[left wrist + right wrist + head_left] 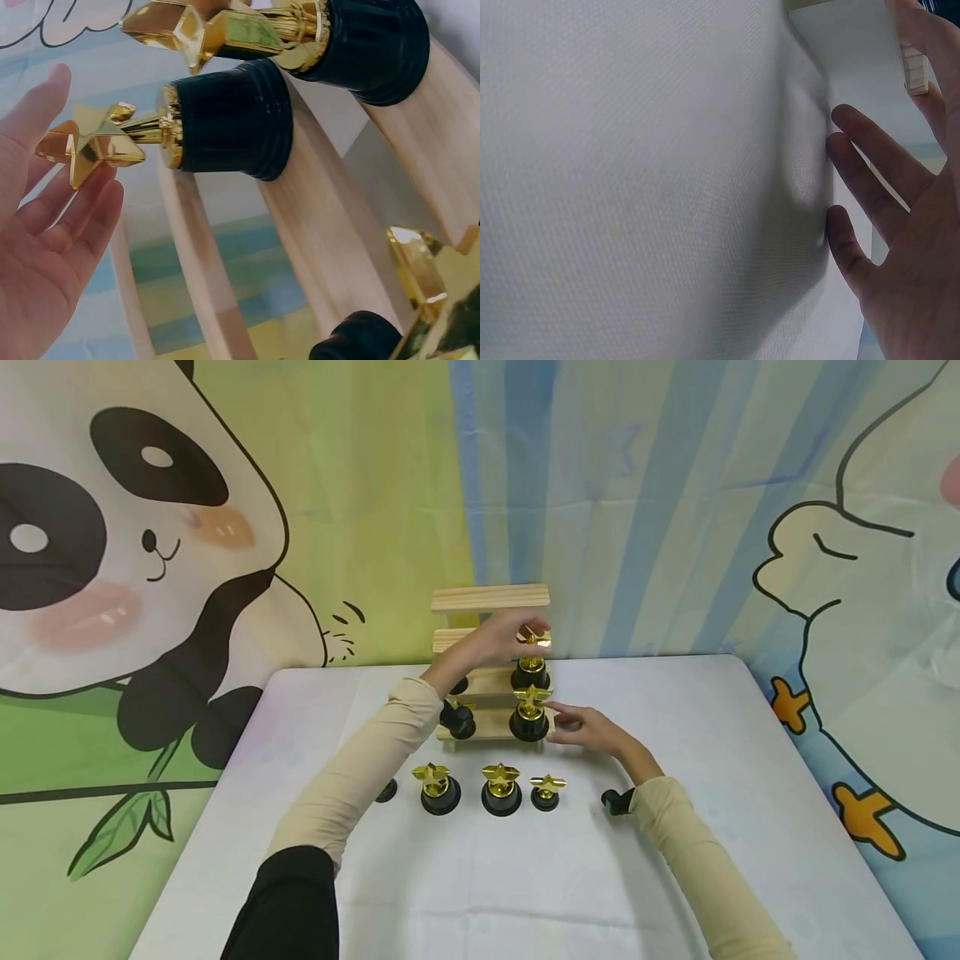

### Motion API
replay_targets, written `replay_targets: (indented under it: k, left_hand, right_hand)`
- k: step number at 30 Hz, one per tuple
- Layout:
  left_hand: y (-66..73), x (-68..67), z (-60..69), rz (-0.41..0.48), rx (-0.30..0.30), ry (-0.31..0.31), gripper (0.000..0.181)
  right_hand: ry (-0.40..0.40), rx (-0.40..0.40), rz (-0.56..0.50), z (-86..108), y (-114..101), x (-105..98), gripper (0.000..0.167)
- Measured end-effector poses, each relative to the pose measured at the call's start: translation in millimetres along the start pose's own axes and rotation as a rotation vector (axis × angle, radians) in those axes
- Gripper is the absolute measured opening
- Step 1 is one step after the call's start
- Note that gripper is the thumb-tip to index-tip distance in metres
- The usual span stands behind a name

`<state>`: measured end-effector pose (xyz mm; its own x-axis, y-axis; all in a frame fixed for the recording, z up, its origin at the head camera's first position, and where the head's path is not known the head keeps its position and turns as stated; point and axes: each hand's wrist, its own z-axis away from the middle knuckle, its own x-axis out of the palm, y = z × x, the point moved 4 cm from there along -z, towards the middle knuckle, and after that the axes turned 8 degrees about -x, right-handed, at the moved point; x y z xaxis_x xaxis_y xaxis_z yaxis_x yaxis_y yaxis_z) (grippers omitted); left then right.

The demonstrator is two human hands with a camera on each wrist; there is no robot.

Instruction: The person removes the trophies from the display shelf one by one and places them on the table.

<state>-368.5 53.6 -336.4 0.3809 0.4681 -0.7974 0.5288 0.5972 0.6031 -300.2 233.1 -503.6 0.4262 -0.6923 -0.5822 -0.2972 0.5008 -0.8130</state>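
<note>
A tiered wooden rack (pixel 491 599) stands at the back of the table. My left hand (pixel 497 640) reaches over it to a gold star trophy (pixel 236 116) with a black base, upright on the second tier from the bottom. In the left wrist view, the thumb and loosely extended fingers (pixel 94 202) surround the star without a visible grip. Another star trophy (pixel 529 717) stands in front on the lowest tier. My right hand (pixel 592 731) holds the rack's right end (pixel 916 69) between thumb and forefinger, its other fingers spread beside it.
Upright star trophies (pixel 501 791) stand in a row before the rack, one partly behind my left sleeve. A black-based piece (pixel 617 802) lies by my right sleeve. Another trophy (pixel 458 720) leans at the rack's left. A printed cloth (pixel 390 510) hangs behind the white table (pixel 480 877).
</note>
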Motion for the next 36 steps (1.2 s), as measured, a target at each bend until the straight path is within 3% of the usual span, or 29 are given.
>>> replay_targets:
  k: [5,10,16,36]
  left_hand:
    - [-4.8,4.0,-1.2,-0.046,-0.023,0.004,0.034]
    - [-9.4,6.7,-3.0,-0.074,-0.048,-0.002,0.037]
    - [-11.2,7.7,-4.5,-0.076,-0.057,-0.001,0.038]
    - [-9.3,8.7,-5.1,-0.076,-0.057,0.019,0.031]
  right_hand:
    - [-0.005,-0.011,0.009,1.9,-6,0,0.068]
    - [-0.017,-0.008,0.011,4.7,-21,-1,0.064]
    - [-0.003,-0.014,0.013,-0.9,-1,1,0.066]
    - [0.0,0.022,0.026,-0.5,0,0,0.069]
